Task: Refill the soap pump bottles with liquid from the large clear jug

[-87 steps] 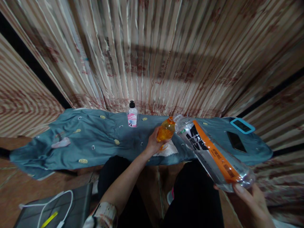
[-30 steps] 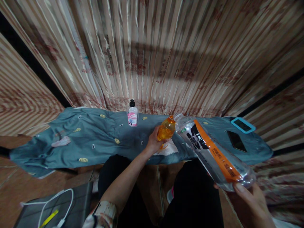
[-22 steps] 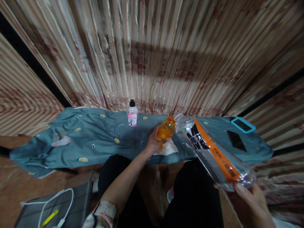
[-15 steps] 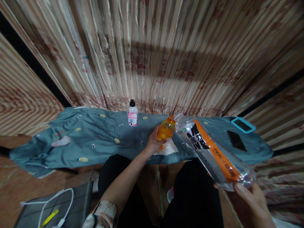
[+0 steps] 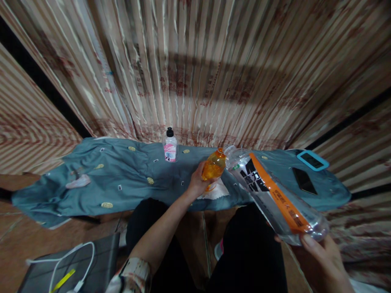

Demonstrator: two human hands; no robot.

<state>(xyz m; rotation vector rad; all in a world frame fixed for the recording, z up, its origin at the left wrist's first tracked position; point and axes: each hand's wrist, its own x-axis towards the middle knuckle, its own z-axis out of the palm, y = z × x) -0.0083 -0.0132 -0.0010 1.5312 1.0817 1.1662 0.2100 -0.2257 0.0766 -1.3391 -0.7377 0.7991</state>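
Left hand (image 5: 198,180) wrapped round orange bottle (image 5: 214,166), likely steadying it; right hand (image 5: 326,257) clasping clear bottle (image 5: 276,197) near its base, tilted, apparently bringing mouth (image 5: 230,152) beside the other's.

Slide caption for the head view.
Left hand holds an orange bottle; right hand holds a clear bottle tilted toward it.

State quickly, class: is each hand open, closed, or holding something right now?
Left hand: closed, holding the amber bottle.
Right hand: closed, holding the orange-labelled clear plastic bottle near its base.
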